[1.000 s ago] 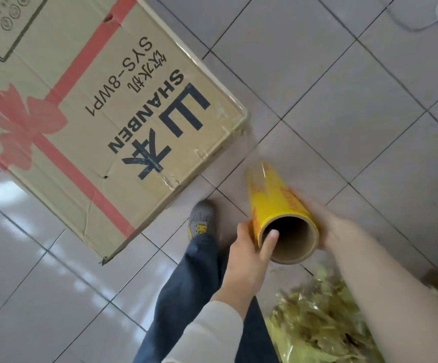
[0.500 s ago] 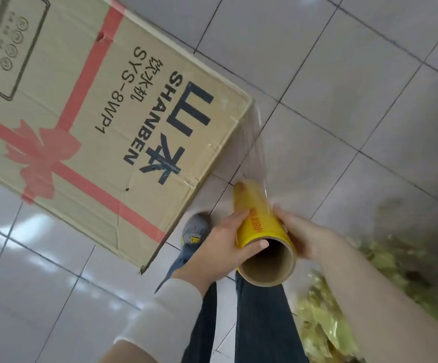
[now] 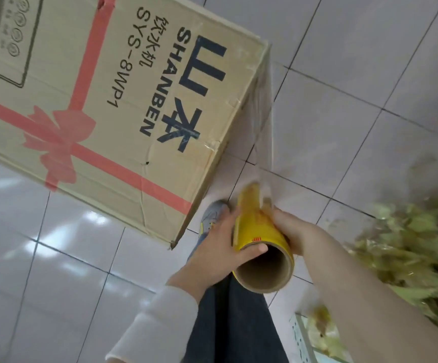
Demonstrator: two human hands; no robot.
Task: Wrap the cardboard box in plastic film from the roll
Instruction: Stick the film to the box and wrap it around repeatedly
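A: Where's the roll [image 3: 258,231]?

B: Gripped between your left hand [image 3: 222,247] and right hand [image 3: 295,233], beside the box [image 3: 123,100] on the floor.

A: Handling?

B: Likely light, stiff core; film [image 3: 263,121] thin and clingy. Hold the ends.

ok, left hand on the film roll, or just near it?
Touching. In the head view the left hand wraps the yellow film roll, thumb pressed across its near rim; the right hand grips the opposite side.

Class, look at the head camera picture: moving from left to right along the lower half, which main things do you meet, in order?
Cardboard box → left hand → yellow roll of film → right hand → heap of crumpled yellowish plastic.
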